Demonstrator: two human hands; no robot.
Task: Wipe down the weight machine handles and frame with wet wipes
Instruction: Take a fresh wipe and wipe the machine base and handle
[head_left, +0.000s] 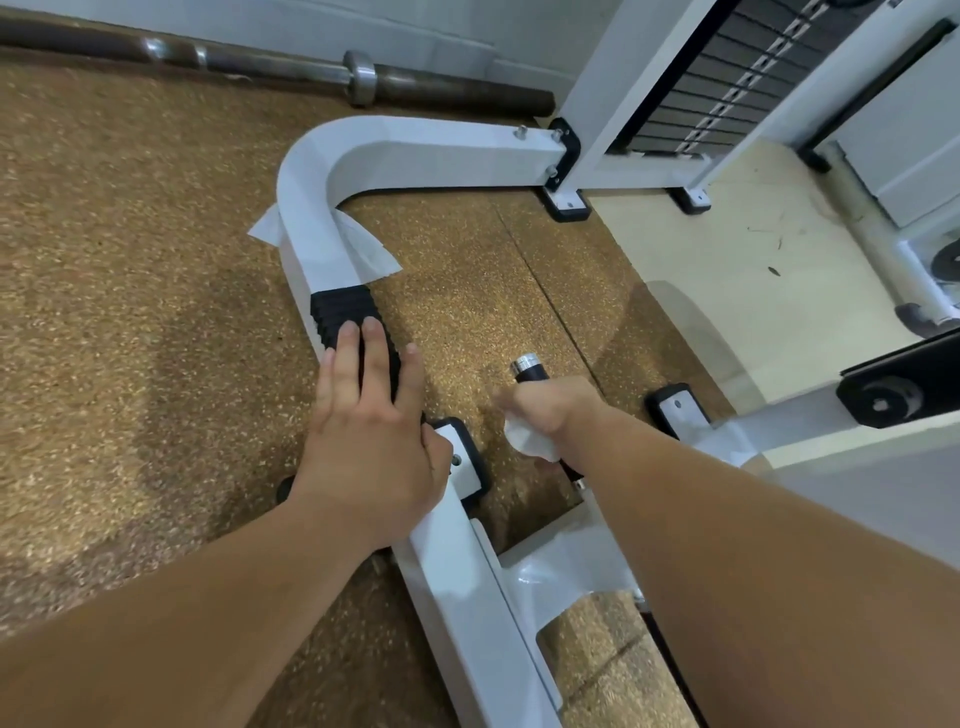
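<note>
The right grip (545, 410) is clenched around a wet wipe (530, 439) on the short black handle (530, 370), scrubbing it. The left grip (371, 415) lies released on the ribbed black handle (348, 317), apparently for bracing. Farther off, another wipe (371, 249) drapes over the white frame (415, 145).

Two bare forearms enter from bottom edge, no sleeves in view up to frame edge. No watch, bands, rings or gloves seen. Left hand (363, 441): back of hand visible, 4 fingers + thumb, nails short, unpainted. Right hand (550, 410): motion-blurred, fingers not resolvable, wrist and forearm plain.
</note>
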